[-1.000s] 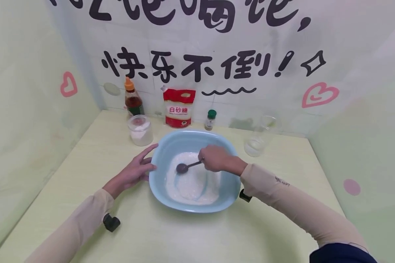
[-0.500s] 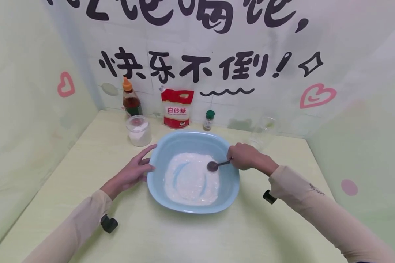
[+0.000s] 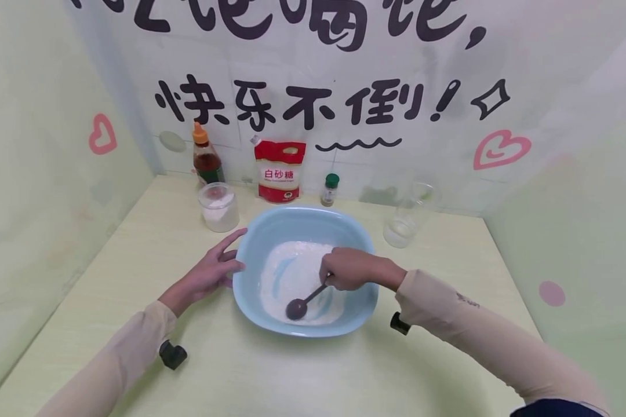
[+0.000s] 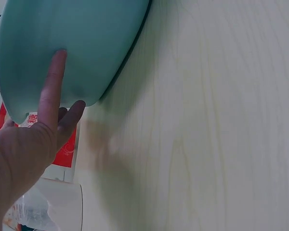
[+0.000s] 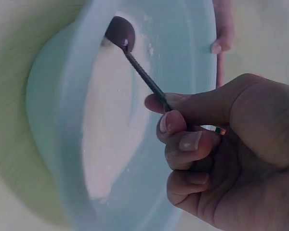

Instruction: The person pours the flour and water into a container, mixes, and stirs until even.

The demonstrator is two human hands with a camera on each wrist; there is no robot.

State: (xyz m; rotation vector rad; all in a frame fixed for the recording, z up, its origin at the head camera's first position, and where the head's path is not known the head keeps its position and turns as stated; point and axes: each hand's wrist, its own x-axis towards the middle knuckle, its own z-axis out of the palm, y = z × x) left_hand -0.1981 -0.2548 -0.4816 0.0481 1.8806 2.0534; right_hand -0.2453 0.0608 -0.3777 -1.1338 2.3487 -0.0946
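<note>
A light blue basin (image 3: pixel 250 304) stands in the middle of the table, a layer of white powder (image 3: pixel 292 263) over its bottom. Curled fingers of my right hand (image 3: pixel 352 268) pinch the handle of a dark measuring spoon (image 3: pixel 297 309), as the right wrist view shows up close. The spoon's round bowl (image 5: pixel 121 33) is down at the powder, near the basin's front side. My left hand (image 3: pixel 206 275) steadies the basin's left side, its fingers spread and fairly straight. In the left wrist view two fingertips touch the outer wall (image 4: pixel 96 38).
Behind the basin are a clear jar of white powder (image 3: pixel 220 214), an orange-capped sauce bottle (image 3: pixel 207 159), a red and white sugar bag (image 3: pixel 279 174) and a small green-capped bottle (image 3: pixel 330 191). A clear glass vessel (image 3: pixel 400 229) stands back right. Printed sheets enclose the table.
The spoon swept right across the powder, then came back left and toward the front, leaving curved tracks. My left hand has stayed at the basin's side.
</note>
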